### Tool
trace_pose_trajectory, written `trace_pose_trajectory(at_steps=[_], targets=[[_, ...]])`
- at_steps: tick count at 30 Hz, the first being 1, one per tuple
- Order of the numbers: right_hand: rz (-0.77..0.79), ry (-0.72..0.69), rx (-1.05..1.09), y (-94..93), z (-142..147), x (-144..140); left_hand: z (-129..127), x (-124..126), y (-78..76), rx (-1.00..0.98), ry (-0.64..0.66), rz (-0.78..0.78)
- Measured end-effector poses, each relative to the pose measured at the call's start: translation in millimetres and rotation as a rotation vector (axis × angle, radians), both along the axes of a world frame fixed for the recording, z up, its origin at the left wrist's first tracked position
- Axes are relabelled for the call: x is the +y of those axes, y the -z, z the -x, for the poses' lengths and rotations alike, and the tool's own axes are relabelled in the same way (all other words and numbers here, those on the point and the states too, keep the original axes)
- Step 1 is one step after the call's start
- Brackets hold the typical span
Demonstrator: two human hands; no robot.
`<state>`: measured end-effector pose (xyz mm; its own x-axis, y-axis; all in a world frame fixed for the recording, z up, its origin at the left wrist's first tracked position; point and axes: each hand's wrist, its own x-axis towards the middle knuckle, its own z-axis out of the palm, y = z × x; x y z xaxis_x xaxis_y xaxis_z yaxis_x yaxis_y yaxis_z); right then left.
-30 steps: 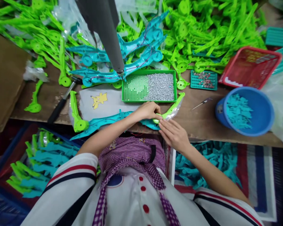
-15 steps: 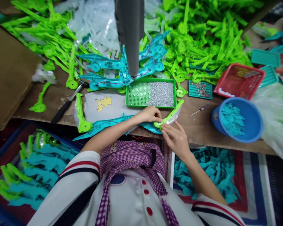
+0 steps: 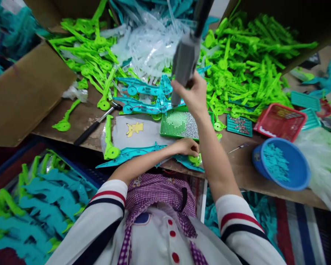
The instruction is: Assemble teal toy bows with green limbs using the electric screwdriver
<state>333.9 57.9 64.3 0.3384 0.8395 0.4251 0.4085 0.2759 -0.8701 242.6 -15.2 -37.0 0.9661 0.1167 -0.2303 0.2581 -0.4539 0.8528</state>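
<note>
My right hand (image 3: pixel 193 95) is raised and closed around the grey hanging screwdriver (image 3: pixel 185 60), whose tip points down over the green screw tray (image 3: pixel 165 129). My left hand (image 3: pixel 186 147) rests at the table's near edge, pressing down on a long teal plastic part (image 3: pixel 132 154) with a green part (image 3: pixel 195 159) laid on its right end. My right forearm hides most of that green part. The tray holds a heap of small silver screws (image 3: pixel 192 129).
Heaps of green parts (image 3: pixel 245 62) and clear bags (image 3: pixel 151 48) fill the back. Teal wired parts (image 3: pixel 143 97), a hammer (image 3: pixel 95 127), a blue tub (image 3: pixel 281 165), a red basket (image 3: pixel 281 121) and a cardboard box (image 3: pixel 27 92) stand around. Crates of parts (image 3: pixel 30 198) sit below left.
My right hand left the green part at the table edge and rose to grip the hanging screwdriver. My left hand stayed on the teal part. The view tilted upward.
</note>
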Motion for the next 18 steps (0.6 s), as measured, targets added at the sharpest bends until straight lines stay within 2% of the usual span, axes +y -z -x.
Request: trace_pose_trajectory(at_steps=[7,13,18], targets=[[-0.002,0.155,0.279,39.5,23,-42,-1,-3,-2.5,0.078,-0.034,-0.141],[0.06,0.247,0.29,57.4,25,-45,0,-4,-1.5,0.12,-0.011,-0.159],[-0.008,0.201,0.339,62.0,24,-42,0,-3,-2.9,0.142,-0.001,-0.166]])
